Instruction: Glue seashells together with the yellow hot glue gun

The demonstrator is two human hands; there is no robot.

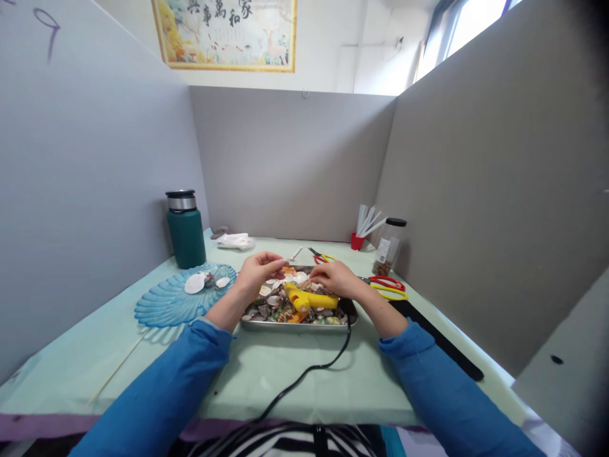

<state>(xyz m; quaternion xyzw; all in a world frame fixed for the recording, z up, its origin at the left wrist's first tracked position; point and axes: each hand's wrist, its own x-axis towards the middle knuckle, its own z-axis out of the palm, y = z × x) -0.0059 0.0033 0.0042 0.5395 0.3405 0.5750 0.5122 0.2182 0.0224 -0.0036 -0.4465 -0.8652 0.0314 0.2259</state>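
While the left hand [257, 273] is held over the far left corner of the tray [295, 327], fingers pinched, the right hand's [337, 279] are curled over the shells [273, 300]; what is grasped cannot be told. On them the yellow glue gun [314, 299] is laid, its handle pointed rightward, nearly parallel to the tray's near edge.

Left hand [257, 271] covers tray [295, 327] at far left corner, right hand [337, 279] at far right; anything pinched (either hand) too small to tell. Cable [310, 367] hidden past near edge of table [371, 387]. Poster [228, 38] cut off above.
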